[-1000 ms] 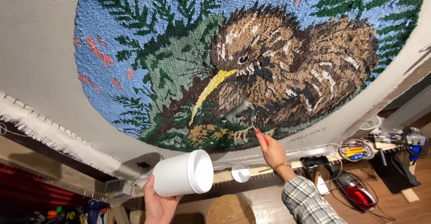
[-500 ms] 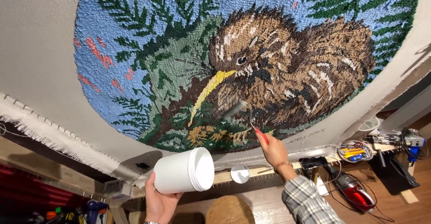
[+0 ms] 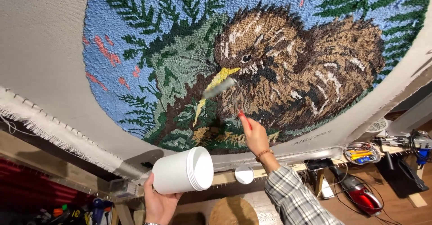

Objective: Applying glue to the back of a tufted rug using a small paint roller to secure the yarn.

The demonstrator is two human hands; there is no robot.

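White plastic tub sits sideways in the left hand, fingers wrapped under it, just below the tufted rug's bottom edge. Right hand is pinched shut on a red-handled brush, its blurry tip touching the rug by the brown bird's yellow beak. Loose white lid lies on the wooden frame under the rug, right of the tub.

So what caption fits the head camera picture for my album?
Right hand brushes a tufted bird rug; left hand holds a white tub.
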